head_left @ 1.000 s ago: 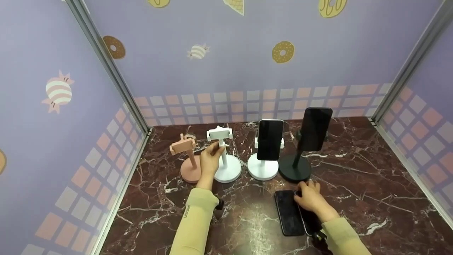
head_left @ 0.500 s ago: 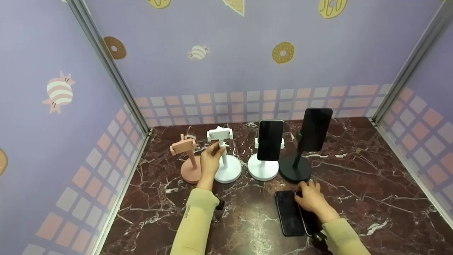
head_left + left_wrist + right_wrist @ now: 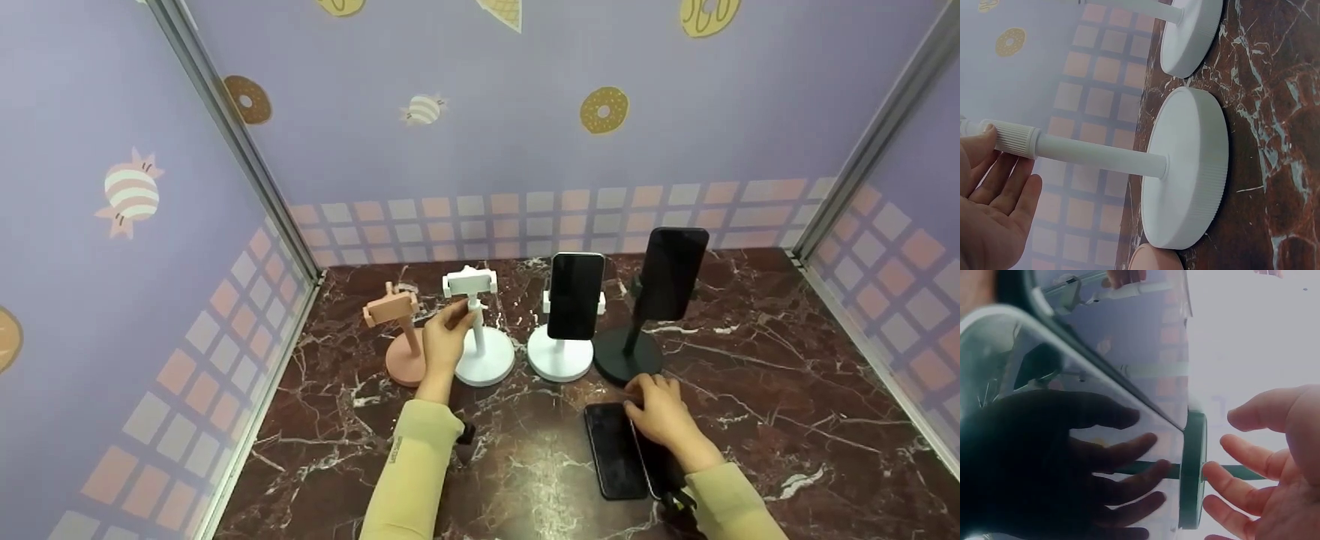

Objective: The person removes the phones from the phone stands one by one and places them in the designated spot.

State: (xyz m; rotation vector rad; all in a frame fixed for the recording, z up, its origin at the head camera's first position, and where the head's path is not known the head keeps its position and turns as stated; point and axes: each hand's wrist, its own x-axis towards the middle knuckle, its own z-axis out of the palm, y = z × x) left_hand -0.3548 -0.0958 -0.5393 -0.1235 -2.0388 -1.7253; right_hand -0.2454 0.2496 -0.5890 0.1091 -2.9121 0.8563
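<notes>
Best to steady the white stand [image 3: 480, 330] by its pole while lifting one phone off the table, sliding fingertips under the far edge rather than dragging the glass across the marble. Left hand [image 3: 444, 343] raised at the white stand, between it and the pink stand [image 3: 399, 337], fingers loosely curled with thumb and fingertips at the ribbed collar [image 3: 1015, 139] on the pole, just under the empty clamp; in the left wrist view the fingers [image 3: 999, 180] lie almost straight alongside the pole, touching rather than gripping hard. Right hand [image 3: 658, 412] palm down, in front of the black stand [image 3: 637, 330], fingers spread and resting on the far end of a dark phone [image 3: 664, 469] lying flat, mostly hidden beneath the hand; no firm grip visible, fingers relaxed. A second flat phone [image 3: 615, 450] touching it on the side toward the white stand. To the right of the white stand, another white stand [image 3: 559, 352] and the black one, each carrying an upright phone. Forearms in pale sleeves, hands well apart.
</notes>
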